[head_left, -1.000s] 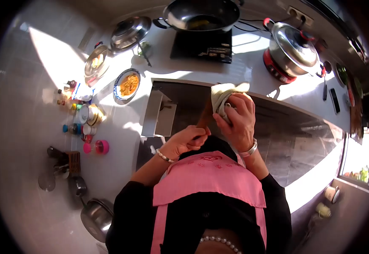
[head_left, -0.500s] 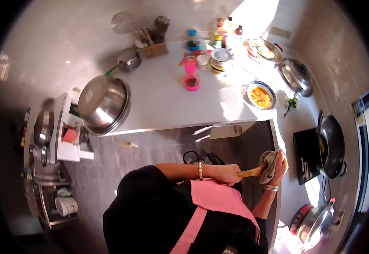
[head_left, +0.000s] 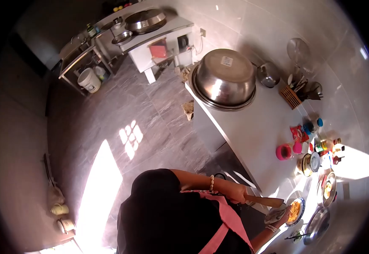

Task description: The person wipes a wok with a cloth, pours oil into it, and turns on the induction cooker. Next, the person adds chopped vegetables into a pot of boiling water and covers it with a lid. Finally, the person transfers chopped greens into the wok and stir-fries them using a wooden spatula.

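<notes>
No writing legible; label [head_left: 226,61] on steel basin [head_left: 231,86] too small.

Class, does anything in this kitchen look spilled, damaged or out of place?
No spill or damage stands out. The one mild oddity is the basin on the counter: it lies upside down, label facing up, though that may be deliberate. The tool and cloth being held look ordinary.

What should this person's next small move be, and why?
Probably draw the cloth along the wooden utensil toward its free end: the left hand grips the handle, while the right hand holds the cloth close to that end. Whether they touch is unclear.
</notes>
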`<state>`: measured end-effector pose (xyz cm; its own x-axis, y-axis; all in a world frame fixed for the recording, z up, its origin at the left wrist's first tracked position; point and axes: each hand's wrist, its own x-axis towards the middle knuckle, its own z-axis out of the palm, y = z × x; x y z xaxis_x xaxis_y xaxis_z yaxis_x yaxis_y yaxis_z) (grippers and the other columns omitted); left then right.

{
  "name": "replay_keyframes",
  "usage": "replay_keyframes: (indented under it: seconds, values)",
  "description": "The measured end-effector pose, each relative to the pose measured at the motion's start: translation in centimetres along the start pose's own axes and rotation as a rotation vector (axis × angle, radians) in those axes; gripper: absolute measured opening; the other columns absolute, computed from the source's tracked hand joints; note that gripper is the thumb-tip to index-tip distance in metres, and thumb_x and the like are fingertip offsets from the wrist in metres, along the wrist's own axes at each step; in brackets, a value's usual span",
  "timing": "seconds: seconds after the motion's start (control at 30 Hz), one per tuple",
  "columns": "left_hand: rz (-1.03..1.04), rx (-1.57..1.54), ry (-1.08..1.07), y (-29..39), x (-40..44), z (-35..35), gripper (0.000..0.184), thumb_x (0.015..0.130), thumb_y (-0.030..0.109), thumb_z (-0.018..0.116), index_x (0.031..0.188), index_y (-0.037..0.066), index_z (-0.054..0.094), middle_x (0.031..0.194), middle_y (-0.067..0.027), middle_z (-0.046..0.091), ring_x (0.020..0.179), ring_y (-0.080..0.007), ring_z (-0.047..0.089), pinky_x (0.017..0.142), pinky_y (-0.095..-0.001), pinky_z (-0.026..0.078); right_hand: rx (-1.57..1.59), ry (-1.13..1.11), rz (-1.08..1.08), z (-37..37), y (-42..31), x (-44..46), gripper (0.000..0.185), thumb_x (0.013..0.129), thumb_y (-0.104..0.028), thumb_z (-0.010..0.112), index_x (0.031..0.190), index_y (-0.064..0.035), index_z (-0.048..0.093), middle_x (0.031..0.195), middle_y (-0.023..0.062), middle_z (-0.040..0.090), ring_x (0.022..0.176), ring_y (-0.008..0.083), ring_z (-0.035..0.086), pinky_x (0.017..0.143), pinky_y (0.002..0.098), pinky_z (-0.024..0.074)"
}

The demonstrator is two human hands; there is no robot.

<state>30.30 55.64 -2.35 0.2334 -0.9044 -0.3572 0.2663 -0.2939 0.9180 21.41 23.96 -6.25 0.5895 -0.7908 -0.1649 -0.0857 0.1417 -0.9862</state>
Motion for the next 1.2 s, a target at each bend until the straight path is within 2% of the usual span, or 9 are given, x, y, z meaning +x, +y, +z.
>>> replay_keyframes:
  seconds: [0.2, 0.33, 0.47, 0.57, 0.7, 0.83, 0.87, 0.9, 1.2]
  values:
    - [-0.009, -0.049, 0.152, 0.2, -1.6, -1.3, 0.013, 0.079, 0.014, 0.048, 0.07, 0.006, 0.054, 0.044, 0.0006, 0.046, 0.038, -0.0098, 0.042, 0.038, -0.0279, 0.032, 0.212, -0.134, 0.228, 1.5, -1.8, 2.3, 0.032, 0.093, -0.037, 0.044, 0.082, -0.0076, 0.053, 0.068, 0.0035, 0.054, 0.058, 0.0123, 0.055, 0.049, 0.0236, 0.0456]
    - [-0.003, -0.058, 0.161, -1.8, 1.5, -0.4, 0.017, 0.076, 0.015, 0.049, 0.062, 0.005, 0.054, 0.045, -0.0005, 0.048, 0.038, -0.0105, 0.044, 0.036, -0.027, 0.033, 0.004, -0.622, -0.005, 3.5, -3.0, 1.9, 0.034, 0.096, -0.035, 0.035, 0.082, -0.0084, 0.051, 0.07, 0.0024, 0.054, 0.062, 0.0128, 0.054, 0.057, 0.0256, 0.0459]
    - [0.008, 0.022, 0.142, -0.2, 1.5, 0.8, 0.022, 0.081, 0.014, 0.049, 0.061, 0.005, 0.052, 0.045, -0.0003, 0.046, 0.039, -0.0109, 0.044, 0.038, -0.0296, 0.033, -0.552, -0.399, -0.652, 9.3, -5.8, -3.8, 0.031, 0.096, -0.03, 0.035, 0.093, -0.0037, 0.051, 0.088, 0.0039, 0.057, 0.075, 0.0141, 0.055, 0.07, 0.0322, 0.0442]
    - [-0.009, -0.019, 0.056, 0.3, 0.8, 0.7, 0.019, 0.081, 0.014, 0.049, 0.065, 0.005, 0.052, 0.047, -0.0009, 0.047, 0.04, -0.0102, 0.044, 0.039, -0.0292, 0.033, -0.183, -0.122, -0.34, 10.2, -6.4, -6.2, 0.024, 0.092, -0.023, 0.043, 0.083, -0.0018, 0.05, 0.081, 0.0026, 0.058, 0.078, 0.0145, 0.057, 0.071, 0.0343, 0.0457]
    - [0.1, 0.021, 0.158, 1.6, -0.1, 2.5, 0.018, 0.083, 0.015, 0.051, 0.072, 0.001, 0.055, 0.053, -0.0044, 0.053, 0.047, -0.0123, 0.051, 0.045, -0.0303, 0.039, -0.884, -0.46, -1.282, 10.8, -10.7, -7.5, 0.022, 0.087, -0.022, 0.049, 0.076, -0.0035, 0.049, 0.077, 0.0051, 0.058, 0.074, 0.0163, 0.058, 0.068, 0.0353, 0.0478]
    - [0.262, 0.604, 0.496, 0.4, -1.0, 0.7, 0.012, 0.079, 0.018, 0.056, 0.083, 0.007, 0.06, 0.067, -0.0194, 0.059, 0.066, -0.0393, 0.057, 0.058, -0.0468, 0.044, -0.767, -0.474, -0.928, 8.2, -7.9, -6.2, 0.035, 0.074, -0.017, 0.067, 0.102, 0.0015, 0.057, 0.087, 0.0111, 0.06, 0.075, 0.0216, 0.06, 0.068, 0.0315, 0.0488]
    - [0.236, 0.59, 0.492, 1.3, -1.7, -0.1, 0.013, 0.08, 0.013, 0.055, 0.088, 0.004, 0.06, 0.063, -0.0181, 0.057, 0.059, -0.0354, 0.058, 0.053, -0.0388, 0.045, -0.707, -0.48, -0.663, 6.4, -4.3, -4.0, 0.033, 0.076, -0.018, 0.066, 0.099, 0.0029, 0.059, 0.086, 0.0088, 0.062, 0.074, 0.0175, 0.059, 0.067, 0.0292, 0.0478]
    - [0.212, 0.536, 0.567, 1.0, -1.9, -0.8, 0.011, 0.081, 0.016, 0.055, 0.085, 0.008, 0.06, 0.062, -0.0171, 0.057, 0.059, -0.035, 0.058, 0.052, -0.0416, 0.044, -0.17, -0.351, 0.159, 5.7, -1.2, -2.6, 0.029, 0.081, -0.021, 0.065, 0.099, 0.0018, 0.06, 0.083, 0.0062, 0.062, 0.072, 0.0152, 0.059, 0.065, 0.0267, 0.0486]
    - [0.062, 0.462, 0.632, 0.2, 0.7, -3.8, 0.024, 0.073, 0.019, 0.061, 0.095, 0.008, 0.062, 0.061, -0.0106, 0.059, 0.056, -0.0227, 0.059, 0.055, -0.0318, 0.046, -0.054, -0.158, 0.011, 8.2, 1.1, 3.3, 0.045, 0.082, -0.032, 0.064, 0.106, 0.0038, 0.055, 0.091, 0.0097, 0.062, 0.08, 0.0128, 0.058, 0.07, 0.0264, 0.0474]
